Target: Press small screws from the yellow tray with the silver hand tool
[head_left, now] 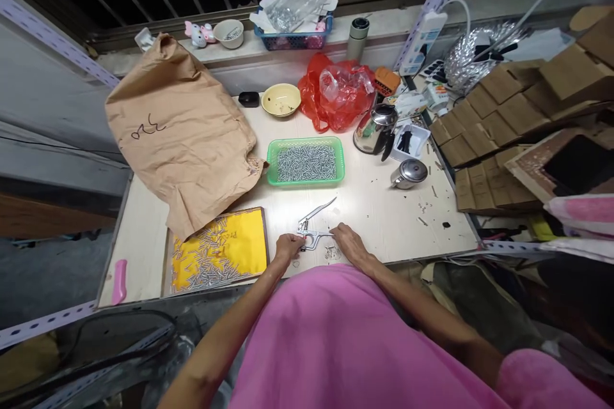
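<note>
A silver plier-like hand tool [314, 236] lies low over the front of the table, its long upper handle [317, 209] spread away from the lower one. A small spring shows near its pivot. My left hand [288, 247] pinches the tool's head end, and the fingertips hide part of it. At the other end, my right hand [349, 241] has its fingers closed on the tip of the lower handle. Just beyond the tool stands a green plastic basket [341, 163] full of small metal pins. Left of my left hand, a yellow-bottomed tray [252, 236] holds many scattered pins.
A large brown paper bag [182, 121] leans over the tray. Behind the basket are a cream bowl [281, 100] and a red plastic bag [336, 96]. A steel kettle [374, 129] and a lidded metal pot [409, 174] stand right; cardboard boxes [518, 102] are stacked beyond.
</note>
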The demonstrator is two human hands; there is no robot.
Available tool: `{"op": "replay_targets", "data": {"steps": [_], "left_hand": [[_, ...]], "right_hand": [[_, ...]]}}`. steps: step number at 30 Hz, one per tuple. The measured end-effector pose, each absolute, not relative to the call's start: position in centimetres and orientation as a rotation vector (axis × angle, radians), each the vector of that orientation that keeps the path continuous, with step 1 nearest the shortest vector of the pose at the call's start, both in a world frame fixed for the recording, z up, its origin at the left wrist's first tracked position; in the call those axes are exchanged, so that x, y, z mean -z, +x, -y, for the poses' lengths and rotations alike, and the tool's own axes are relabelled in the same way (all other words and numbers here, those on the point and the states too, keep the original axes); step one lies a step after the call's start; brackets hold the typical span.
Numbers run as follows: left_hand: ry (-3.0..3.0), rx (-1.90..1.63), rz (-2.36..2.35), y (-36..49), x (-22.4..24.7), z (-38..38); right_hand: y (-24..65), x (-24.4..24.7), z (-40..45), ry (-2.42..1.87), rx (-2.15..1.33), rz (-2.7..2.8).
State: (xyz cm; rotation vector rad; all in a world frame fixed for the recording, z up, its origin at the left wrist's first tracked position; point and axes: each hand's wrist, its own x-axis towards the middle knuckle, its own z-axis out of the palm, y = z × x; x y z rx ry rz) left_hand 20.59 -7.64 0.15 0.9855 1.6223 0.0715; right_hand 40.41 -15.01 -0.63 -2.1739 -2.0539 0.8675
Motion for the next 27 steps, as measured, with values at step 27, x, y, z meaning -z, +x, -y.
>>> {"op": "replay_targets", "data": {"steps": [27], "left_hand": [[0.923, 0.098, -1.597, 20.8, -0.1, 7.7]], "right_hand": [[40.7, 1.3, 15.6, -2.108, -0.721, 2.253]]}}
